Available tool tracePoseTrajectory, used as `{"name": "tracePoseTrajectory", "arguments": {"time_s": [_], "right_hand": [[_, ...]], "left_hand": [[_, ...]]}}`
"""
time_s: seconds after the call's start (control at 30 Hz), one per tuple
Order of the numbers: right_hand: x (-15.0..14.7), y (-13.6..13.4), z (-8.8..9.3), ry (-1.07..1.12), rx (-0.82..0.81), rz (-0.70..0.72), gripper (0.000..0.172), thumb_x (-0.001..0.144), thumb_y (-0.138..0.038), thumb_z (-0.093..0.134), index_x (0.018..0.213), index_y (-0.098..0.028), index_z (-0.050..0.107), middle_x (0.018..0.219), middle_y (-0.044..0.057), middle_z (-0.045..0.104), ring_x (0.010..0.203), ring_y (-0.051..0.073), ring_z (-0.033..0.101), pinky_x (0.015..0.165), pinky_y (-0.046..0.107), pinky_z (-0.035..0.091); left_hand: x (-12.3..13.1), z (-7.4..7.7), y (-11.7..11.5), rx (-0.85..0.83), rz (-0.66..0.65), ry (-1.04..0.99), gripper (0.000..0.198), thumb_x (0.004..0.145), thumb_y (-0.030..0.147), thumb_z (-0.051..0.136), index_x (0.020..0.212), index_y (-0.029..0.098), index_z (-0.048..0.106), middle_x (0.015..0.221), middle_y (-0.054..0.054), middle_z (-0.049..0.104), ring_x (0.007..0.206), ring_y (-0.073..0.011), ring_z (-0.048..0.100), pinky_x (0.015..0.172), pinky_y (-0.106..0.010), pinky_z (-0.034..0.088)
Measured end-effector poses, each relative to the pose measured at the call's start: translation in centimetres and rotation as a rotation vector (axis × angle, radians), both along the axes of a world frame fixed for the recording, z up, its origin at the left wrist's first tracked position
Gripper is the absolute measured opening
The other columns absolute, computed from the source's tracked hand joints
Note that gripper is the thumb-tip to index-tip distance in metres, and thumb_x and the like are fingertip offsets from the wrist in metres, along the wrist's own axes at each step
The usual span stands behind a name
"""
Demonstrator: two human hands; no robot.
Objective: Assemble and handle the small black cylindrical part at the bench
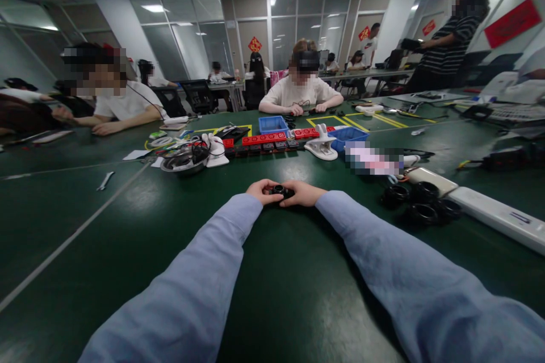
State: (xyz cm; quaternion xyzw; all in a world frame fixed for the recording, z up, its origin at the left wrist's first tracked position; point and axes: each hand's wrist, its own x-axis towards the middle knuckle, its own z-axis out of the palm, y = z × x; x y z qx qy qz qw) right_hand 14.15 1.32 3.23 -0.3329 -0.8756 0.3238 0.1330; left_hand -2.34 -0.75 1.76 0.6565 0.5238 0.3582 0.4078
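Observation:
Both of my hands meet at the middle of the green table [272,272], around a small black ring-shaped part [279,189] with a round opening on top. My left hand [260,191] grips it from the left, fingers curled and thumb in front. From the right, my right hand [303,193] closes on the same part, with its thumb and fingers at the edge. The fingers hide most of the part, so its exact kind is unclear. Farther right, several similar black round parts [423,212] lie in a cluster on the table.
Ahead stand a red-topped row of power sockets [264,139], a blue tray [273,125], a white clip stand [321,146] and a metal bowl [183,165] with cables. A small wrench [105,180] lies left. A long white case [498,215] is at right. A person [304,91] sits opposite.

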Motion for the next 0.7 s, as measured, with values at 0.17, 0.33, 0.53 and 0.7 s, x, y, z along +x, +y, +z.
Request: {"name": "tracePoseTrajectory", "arguments": {"time_s": [0.17,0.33,0.53,0.7], "right_hand": [[0.01,0.11,-0.18,0.068,-0.111,-0.011,0.034,0.060,-0.024,0.060,0.091,-0.012,0.056,0.080,0.002,0.059,0.073,0.013,0.052,0.067,0.025,0.038],[-0.06,0.05,-0.36,0.091,-0.121,-0.019,0.034,0.059,-0.026,0.061,0.090,-0.012,0.057,0.078,0.001,0.059,0.071,0.013,0.052,0.067,0.025,0.038],[0.04,0.17,-0.48,0.111,-0.097,-0.038,0.034,0.058,-0.026,0.062,0.088,-0.013,0.057,0.077,0.000,0.058,0.070,0.012,0.051,0.065,0.024,0.037],[-0.39,0.04,-0.79,0.027,-0.033,-0.086,0.034,0.058,-0.032,0.061,0.085,-0.013,0.054,0.075,0.001,0.057,0.067,0.012,0.051,0.058,0.022,0.036]], "left_hand": [[0.19,-0.14,0.03,0.006,0.004,-0.014,0.041,0.047,0.025,0.069,0.084,0.010,0.057,0.057,0.004,0.048,0.046,-0.0035,0.033,0.046,-0.018,0.029],[0.23,-0.06,-0.04,-0.016,-0.002,-0.039,0.040,0.047,0.023,0.069,0.083,0.011,0.057,0.059,0.003,0.049,0.047,-0.0038,0.036,0.048,-0.018,0.031],[0.02,0.03,-0.04,-0.031,-0.009,-0.051,0.041,0.047,0.022,0.070,0.084,0.011,0.056,0.061,0.002,0.052,0.049,-0.0044,0.040,0.052,-0.019,0.035],[0.61,-0.68,0.14,0.017,0.053,-0.009,0.041,0.047,0.025,0.070,0.083,0.012,0.057,0.068,-0.002,0.056,0.055,-0.0079,0.048,0.056,-0.022,0.040]]}}
